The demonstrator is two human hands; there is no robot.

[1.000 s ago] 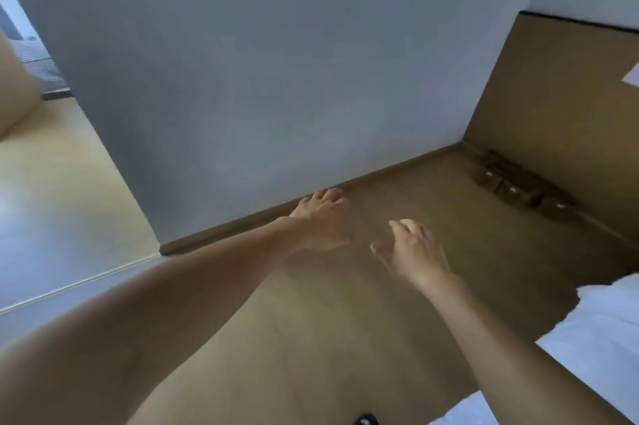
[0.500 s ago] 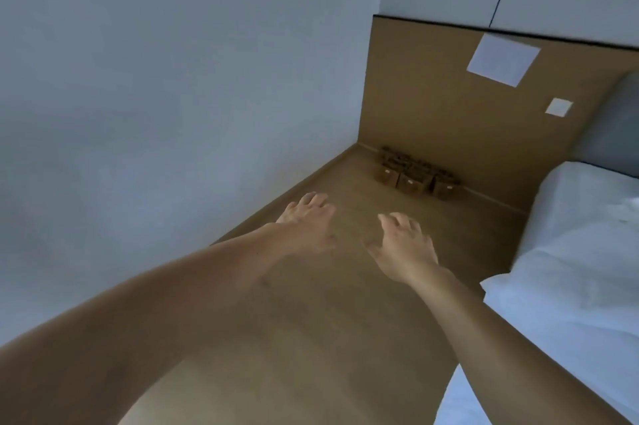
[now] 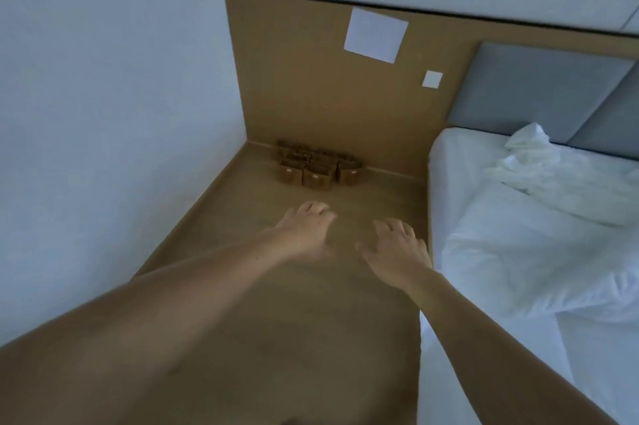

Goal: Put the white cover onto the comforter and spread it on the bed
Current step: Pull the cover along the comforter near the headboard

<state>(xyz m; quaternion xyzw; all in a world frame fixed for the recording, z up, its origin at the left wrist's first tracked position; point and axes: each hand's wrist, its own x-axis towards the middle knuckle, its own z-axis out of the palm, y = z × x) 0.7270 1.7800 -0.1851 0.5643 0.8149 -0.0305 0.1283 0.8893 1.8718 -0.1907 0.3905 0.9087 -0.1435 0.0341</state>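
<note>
View swung toward bed, left hand and right hand empty, fingers loosely spread

Open floor between wall and bed; small boxes block the corner.
</note>
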